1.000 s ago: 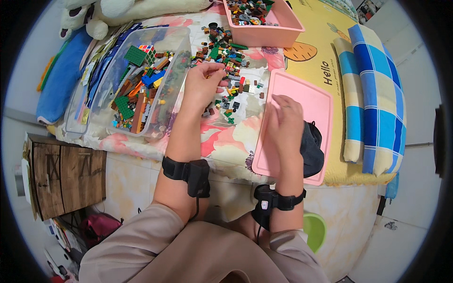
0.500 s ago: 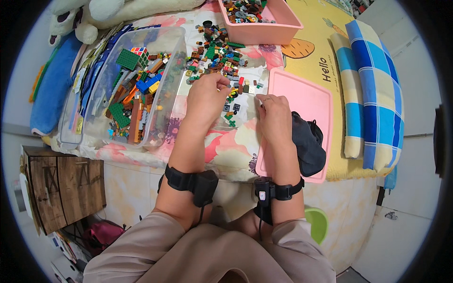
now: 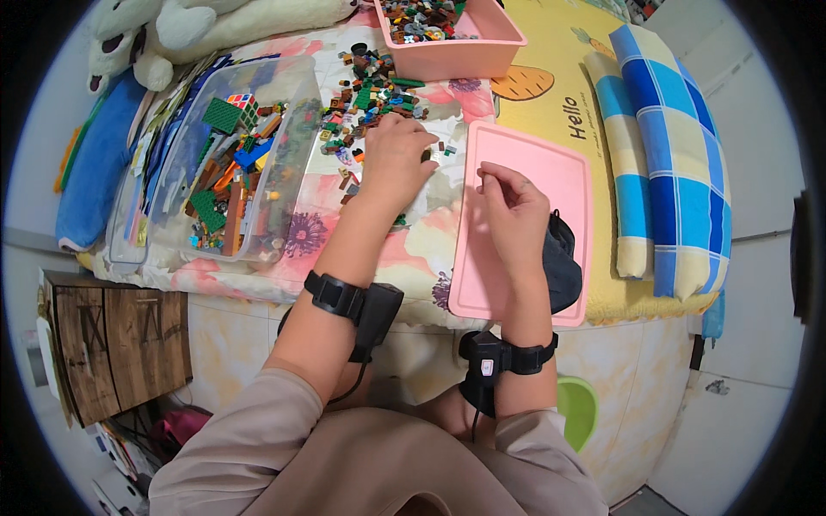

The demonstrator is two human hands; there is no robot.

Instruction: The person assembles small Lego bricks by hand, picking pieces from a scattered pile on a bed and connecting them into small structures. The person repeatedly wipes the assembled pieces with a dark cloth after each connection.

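My left hand (image 3: 397, 162) is over the right side of a pile of small loose building bricks (image 3: 368, 96) on the flowered bedspread. Its fingers are bent and its thumb stands apart from them; a dark brick shows near the gap, and I cannot see it gripped. My right hand (image 3: 516, 206) hovers above the pink lid (image 3: 477, 279), thumb and forefinger pinched together. Whatever small piece is between those fingertips is too small to make out. A black cloth pouch (image 3: 564, 271) lies on the lid, partly behind my right wrist.
A clear plastic bin (image 3: 288, 185) at left holds bricks, green plates and a puzzle cube (image 3: 243, 105). At the back stands a pink tub (image 3: 456, 58) of bricks. Checked cushions (image 3: 671, 163) lie right, a white plush toy (image 3: 249, 34) far left. A wooden cabinet (image 3: 138, 344) stands below.
My left hand has shifted to the right and covers more of the bricks. My right hand has moved from the bricks to above the lid, its fingertips pinched. The whole view has shifted slightly.
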